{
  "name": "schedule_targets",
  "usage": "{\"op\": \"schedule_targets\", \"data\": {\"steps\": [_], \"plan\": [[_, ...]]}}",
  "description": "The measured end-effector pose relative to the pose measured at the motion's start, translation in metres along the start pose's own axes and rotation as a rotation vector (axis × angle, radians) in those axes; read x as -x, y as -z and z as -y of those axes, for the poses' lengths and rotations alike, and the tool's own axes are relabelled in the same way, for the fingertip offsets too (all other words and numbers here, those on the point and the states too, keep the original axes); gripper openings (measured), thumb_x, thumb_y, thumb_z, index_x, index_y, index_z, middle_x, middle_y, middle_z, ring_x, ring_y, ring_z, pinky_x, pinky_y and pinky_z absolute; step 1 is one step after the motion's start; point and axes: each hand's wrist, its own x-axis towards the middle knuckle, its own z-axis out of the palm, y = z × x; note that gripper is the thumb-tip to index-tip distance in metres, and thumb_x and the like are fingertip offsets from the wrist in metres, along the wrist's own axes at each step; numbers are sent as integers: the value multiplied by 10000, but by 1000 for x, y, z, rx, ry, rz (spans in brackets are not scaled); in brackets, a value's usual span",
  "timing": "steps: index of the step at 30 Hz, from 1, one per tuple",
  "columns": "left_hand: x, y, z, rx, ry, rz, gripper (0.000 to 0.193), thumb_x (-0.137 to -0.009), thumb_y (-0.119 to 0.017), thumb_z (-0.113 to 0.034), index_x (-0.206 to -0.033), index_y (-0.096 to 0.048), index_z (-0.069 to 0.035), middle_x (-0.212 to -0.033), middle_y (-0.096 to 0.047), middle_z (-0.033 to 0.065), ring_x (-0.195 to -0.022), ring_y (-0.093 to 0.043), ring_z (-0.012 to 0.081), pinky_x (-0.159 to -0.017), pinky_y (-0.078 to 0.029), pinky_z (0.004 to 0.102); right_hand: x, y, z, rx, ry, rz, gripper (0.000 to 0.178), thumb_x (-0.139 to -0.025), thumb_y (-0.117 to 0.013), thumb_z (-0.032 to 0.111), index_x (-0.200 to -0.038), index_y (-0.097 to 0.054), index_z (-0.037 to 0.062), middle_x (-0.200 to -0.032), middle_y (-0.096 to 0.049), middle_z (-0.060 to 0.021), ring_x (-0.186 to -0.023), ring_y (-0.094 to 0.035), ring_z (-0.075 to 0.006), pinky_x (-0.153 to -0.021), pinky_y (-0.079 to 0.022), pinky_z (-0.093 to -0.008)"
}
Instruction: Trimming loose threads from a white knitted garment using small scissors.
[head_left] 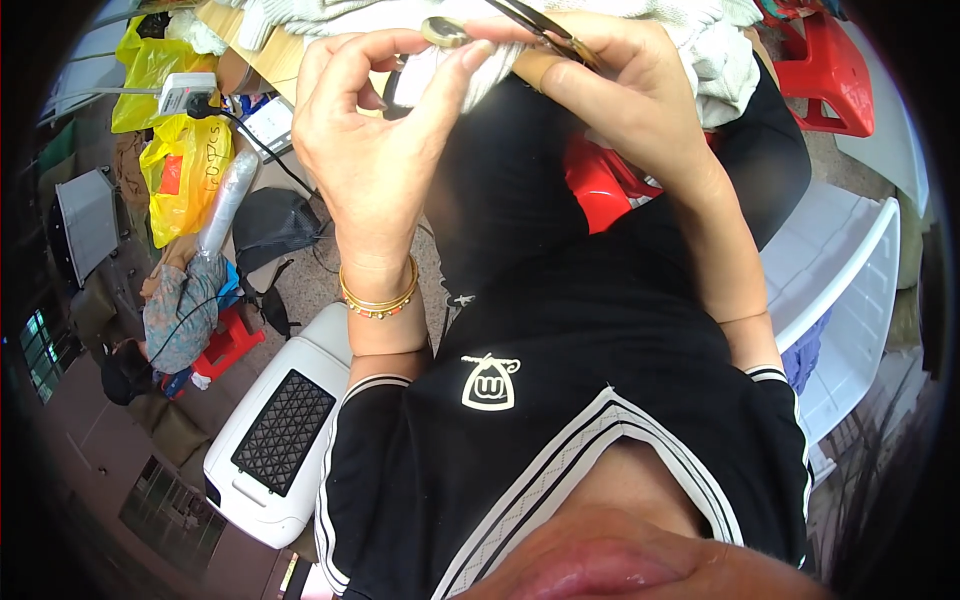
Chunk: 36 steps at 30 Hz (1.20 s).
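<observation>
My left hand (375, 140) pinches a shiny, olive-gold round button (444, 32) between thumb and finger. A fold of white ribbed knit (492, 78) lies against the thumb, below the button. In my right hand (625, 95) is a pair of slim dark scissors (540, 25); their two long parts point up and left, and the upper ends run out of view. The fingertips of the right hand are close to the knit fold. More of the cream knit garment (722, 60) is bunched over my lap and the table behind both hands.
A wooden table edge (262, 50) is at the far left, with a white power strip (188, 95) and yellow bags (180, 175) beside it. Red stools (830, 75) and a white plastic bin (850, 290) stand right. Another person (185, 310) sits at left.
</observation>
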Motion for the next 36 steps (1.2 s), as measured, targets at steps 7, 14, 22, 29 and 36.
{"op": "schedule_targets", "data": {"steps": [7,14,22,29,36], "plan": [[-3,3,5,117,-102,-6,162,-716,-847,-87,-820,-734,-34,-782,-599,12,-702,-529,100,-606,-410,230,-7,-1,-11,-38,270,63,262,-911,-633,8,-1165,-682,-27,-686,-484,105,-597,-362,15,-509,-270,-179],[-10,13,19,369,-33,174,132,-762,-798,-24,-888,-760,-18,-811,-630,26,-721,-548,88,-649,-433,222,-12,-2,6,-36,-290,-15,269,-868,-730,61,-1105,-690,-62,-704,-520,99,-597,-384,17,-499,-280,-171],[-9,3,34,460,-23,156,135,-800,-784,-53,-912,-729,-1,-833,-623,16,-760,-526,84,-684,-422,221,-19,-5,13,-15,-343,-3,211,-877,-712,54,-1050,-704,-67,-728,-572,70,-638,-446,7,-520,-336,-177],[-4,-7,21,52,-284,-16,98,-857,-718,-54,-920,-650,-22,-912,-581,71,-864,-551,195,-755,-468,297,-19,-10,-3,60,-61,-68,158,-926,-640,43,-1007,-688,-84,-736,-632,6,-678,-496,-36,-567,-402,-220],[-3,-11,25,23,-319,-52,95,-877,-695,-50,-949,-638,-26,-936,-595,83,-904,-553,205,-750,-471,298,-19,-5,10,45,-167,-31,168,-928,-647,64,-1020,-675,-73,-705,-600,11,-655,-483,-39,-565,-398,-215]]}}
